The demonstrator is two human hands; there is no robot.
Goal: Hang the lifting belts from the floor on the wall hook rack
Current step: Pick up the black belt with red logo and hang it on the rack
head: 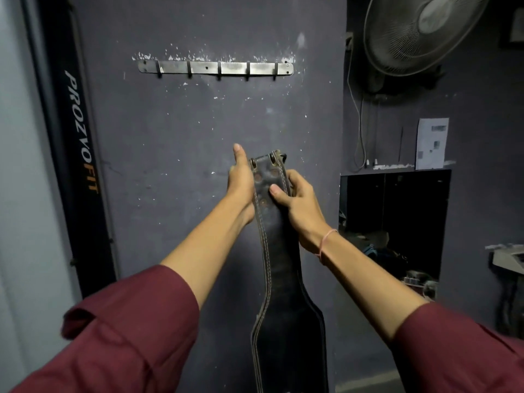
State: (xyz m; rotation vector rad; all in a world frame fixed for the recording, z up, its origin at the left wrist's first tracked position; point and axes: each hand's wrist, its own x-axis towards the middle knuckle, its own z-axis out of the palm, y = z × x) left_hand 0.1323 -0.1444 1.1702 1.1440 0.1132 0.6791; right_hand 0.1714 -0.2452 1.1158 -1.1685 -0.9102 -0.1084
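One lifting belt (283, 273), dark worn leather with pale stitching, hangs upright before the wall; both hands grasp its buckle end, left hand (241, 180) and right hand (295, 199) clenched. Above, one metal hook rack (215, 68) carries five hooks.

Head camera faces the near wall (198, 131), angled slightly down.

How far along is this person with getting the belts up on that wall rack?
Nothing looks hung yet: all five hooks on the hook rack are bare. One black leather belt is in hand, gripped near its buckle end by the left hand and right hand, below the rack. Left: lifting it onto a hook. The floor is out of view, so I can't tell how many belts remain.
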